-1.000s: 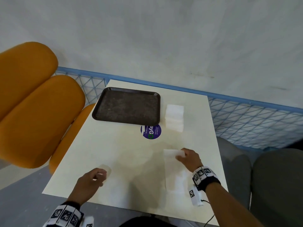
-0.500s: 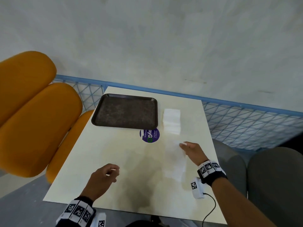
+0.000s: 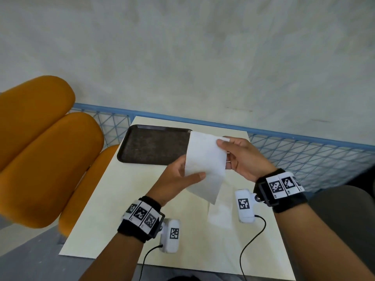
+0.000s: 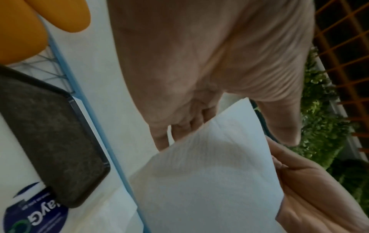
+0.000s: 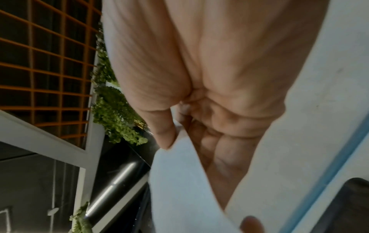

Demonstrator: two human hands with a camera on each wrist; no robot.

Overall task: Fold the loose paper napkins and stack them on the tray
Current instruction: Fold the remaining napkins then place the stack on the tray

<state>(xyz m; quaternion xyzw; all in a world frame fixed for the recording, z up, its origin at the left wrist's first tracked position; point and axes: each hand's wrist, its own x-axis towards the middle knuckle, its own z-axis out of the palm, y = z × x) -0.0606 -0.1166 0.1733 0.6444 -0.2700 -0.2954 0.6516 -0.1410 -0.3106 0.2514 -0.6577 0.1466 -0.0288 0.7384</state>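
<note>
A white paper napkin [image 3: 205, 159] hangs unfolded in the air above the table, in front of the tray's right end. My left hand [image 3: 194, 175] pinches its lower left edge, thumb on the near face and fingers behind. At the upper right corner my right hand [image 3: 221, 144] pinches it the same way. The left wrist view shows the napkin [image 4: 209, 173] under my palm; the right wrist view shows my thumb [image 5: 163, 135] on the napkin [image 5: 179, 181]. The dark brown tray [image 3: 154, 147] lies empty at the table's far left. The napkin pile is hidden behind my hands.
The cream table [image 3: 125, 209] has a purple round sticker [image 4: 34, 217] near the tray's corner. A pale, napkin-like patch [image 3: 220, 216] lies on the table below my right wrist. Yellow chair cushions [image 3: 50, 159] stand at the left; a blue mesh fence [image 3: 304, 155] runs behind.
My right hand has lifted the napkin off the table and carried it up toward the tray. The left hand has come across from the near left and taken its other edge.
</note>
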